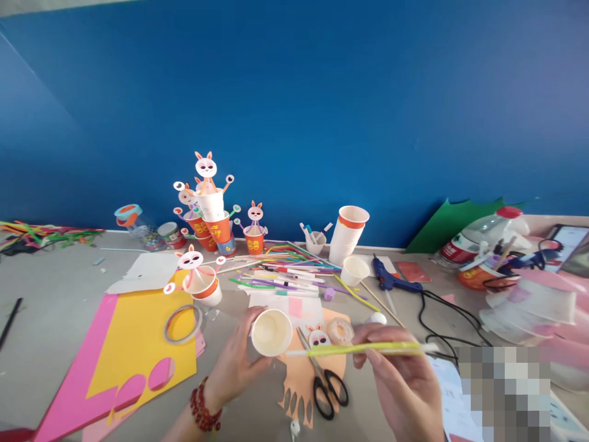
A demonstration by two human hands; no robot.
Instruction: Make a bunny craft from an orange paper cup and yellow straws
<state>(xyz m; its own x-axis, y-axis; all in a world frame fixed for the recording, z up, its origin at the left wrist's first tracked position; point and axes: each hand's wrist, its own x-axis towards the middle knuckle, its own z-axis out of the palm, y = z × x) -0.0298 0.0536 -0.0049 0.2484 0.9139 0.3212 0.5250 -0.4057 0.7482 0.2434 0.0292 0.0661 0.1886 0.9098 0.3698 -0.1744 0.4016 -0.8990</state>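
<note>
My left hand (234, 365) is wrapped around a white paper cup (271, 333), its open mouth turned up toward me. Pinched in my right hand (405, 377) is a slim yellow-green stick (335, 349) with white ends, held level; it could be a pipe cleaner, but I cannot tell for sure. The stick's left end comes close to the cup's lower right side. Below it, black-handled scissors (329, 393) lie across cut orange paper (294, 383). A small paper rabbit face (318, 336) and a roll of clear tape (340, 331) sit between my hands.
Rabbit-decorated cups (218, 232) stand stacked by the blue wall. Several markers (289, 282) lie mid-table. A blue glue gun (391, 276) trails a black cord on the right. Tall nested cups (347, 236) stand behind. Yellow paper (138, 331) with a tape ring (183, 324) lies left.
</note>
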